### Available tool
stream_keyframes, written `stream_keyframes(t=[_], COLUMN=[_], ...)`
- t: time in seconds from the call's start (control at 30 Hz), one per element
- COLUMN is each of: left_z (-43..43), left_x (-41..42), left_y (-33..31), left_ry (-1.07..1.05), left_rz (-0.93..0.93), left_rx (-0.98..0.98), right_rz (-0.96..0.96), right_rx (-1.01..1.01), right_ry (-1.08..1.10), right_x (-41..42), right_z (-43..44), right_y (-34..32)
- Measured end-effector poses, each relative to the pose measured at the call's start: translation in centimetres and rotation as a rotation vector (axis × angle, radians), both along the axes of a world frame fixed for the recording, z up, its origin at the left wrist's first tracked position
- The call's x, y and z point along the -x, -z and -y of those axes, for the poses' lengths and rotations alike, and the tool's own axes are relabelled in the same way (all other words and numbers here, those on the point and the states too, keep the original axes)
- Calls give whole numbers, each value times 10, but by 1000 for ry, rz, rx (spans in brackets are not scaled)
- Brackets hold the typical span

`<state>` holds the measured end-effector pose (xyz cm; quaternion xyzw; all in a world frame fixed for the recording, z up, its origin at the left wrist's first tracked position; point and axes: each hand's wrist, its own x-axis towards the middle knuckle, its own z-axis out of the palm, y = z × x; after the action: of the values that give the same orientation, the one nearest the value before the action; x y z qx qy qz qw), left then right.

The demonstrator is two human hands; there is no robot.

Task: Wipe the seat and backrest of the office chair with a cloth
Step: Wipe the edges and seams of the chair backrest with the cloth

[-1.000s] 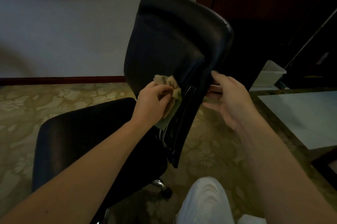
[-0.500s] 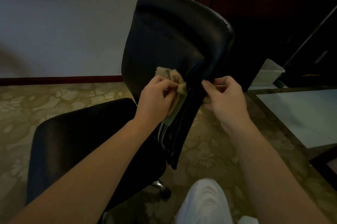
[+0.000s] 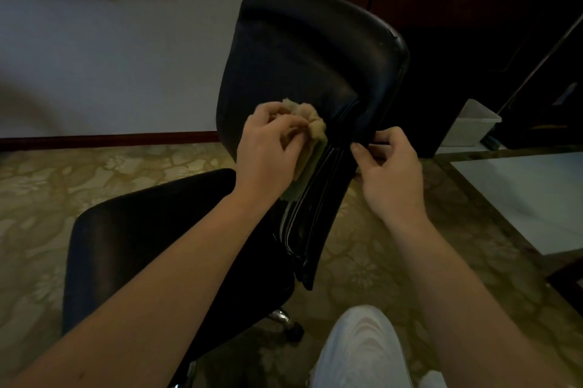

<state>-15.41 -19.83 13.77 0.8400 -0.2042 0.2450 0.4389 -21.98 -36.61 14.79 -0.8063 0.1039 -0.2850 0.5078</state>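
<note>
Both hands are at the right side of the chair's back, just above where it meets the seat. Left hand [image 3: 268,148] has its fingers curled round a bunched tan cloth [image 3: 310,125] and presses it against the front face of the backrest [image 3: 299,56]. Right hand [image 3: 388,170] grips the backrest's side edge, thumb on the near face and fingers wrapped behind it, close beside the cloth but not touching it.

Patterned beige carpet [image 3: 63,182] covers the floor, under a pale wall [image 3: 126,56] with a dark red baseboard [image 3: 110,138]. A dark wooden cabinet [image 3: 457,24] stands behind the chair to the right.

The black backrest stands upright and is seen from its side edge, where glossy ridges run down below the two hands. The black seat [image 3: 142,245] lies lower left, under the left forearm. A flat white panel [image 3: 530,195] lies at the right edge of the view.

The person's knee in white trousers [image 3: 362,346] shows at the bottom, below the backrest's lower corner. A white bin [image 3: 473,125] sits on the floor beyond the right hand.

The cloth's crumpled top rises above the left knuckles, and a flatter, greenish tail hangs below the palm along the ridges. One caster [image 3: 295,331] shows under the seat.
</note>
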Motion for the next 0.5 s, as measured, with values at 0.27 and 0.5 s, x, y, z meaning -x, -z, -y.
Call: stream_keyframes(t=[0.27,0.5], left_z=[17,9], left_x=[4,8], left_y=[25,37], left_ry=[107,65], left_rz=[-78,-106], left_rx=[57,46], right_rz=[35,44], right_rx=[19,17], right_ry=[33,36], right_x=[1,1], right_z=[-4,-5], right_y=[2,2])
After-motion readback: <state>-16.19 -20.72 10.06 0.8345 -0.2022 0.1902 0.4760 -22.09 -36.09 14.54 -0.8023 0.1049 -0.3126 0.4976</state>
